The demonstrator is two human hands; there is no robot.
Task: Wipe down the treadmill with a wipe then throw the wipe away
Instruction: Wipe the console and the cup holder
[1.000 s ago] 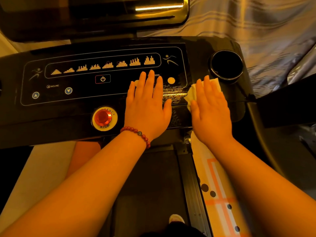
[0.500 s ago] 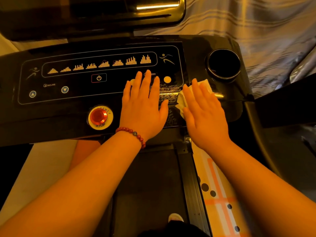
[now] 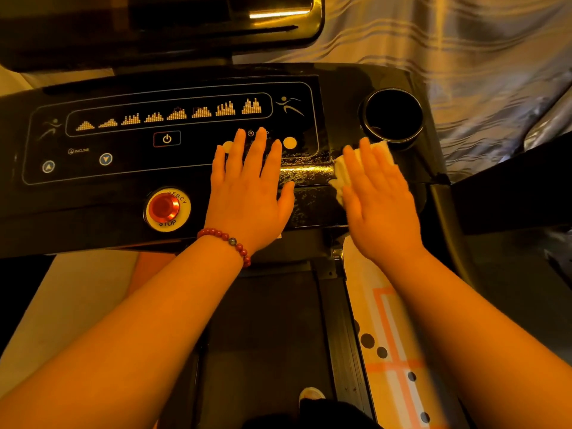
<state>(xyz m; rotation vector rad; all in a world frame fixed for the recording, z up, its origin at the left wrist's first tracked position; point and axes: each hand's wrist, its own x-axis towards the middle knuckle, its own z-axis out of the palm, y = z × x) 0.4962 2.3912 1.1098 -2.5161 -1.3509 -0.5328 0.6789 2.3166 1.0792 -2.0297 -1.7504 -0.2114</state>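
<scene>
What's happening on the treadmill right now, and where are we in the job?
A person is wiping the treadmill console. The right hand lies flat on a white wipe and presses it to the console's right end, near the cup holder. The left hand rests flat on the panel beside it, right of the emergency stop button. Wet streaks show between the hands. The wipe is not yet thrown away.

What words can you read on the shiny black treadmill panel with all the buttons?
"INCLINE": white print on the treadmill's glossy black control panel, above the two round arrow buttons.
"STOP": on the yellow ring round the red push button.
"...GENCY": same ring, upper edge; the word's start cannot be read.
Small label by the left hand: partly covered, too blurred to read.
</scene>
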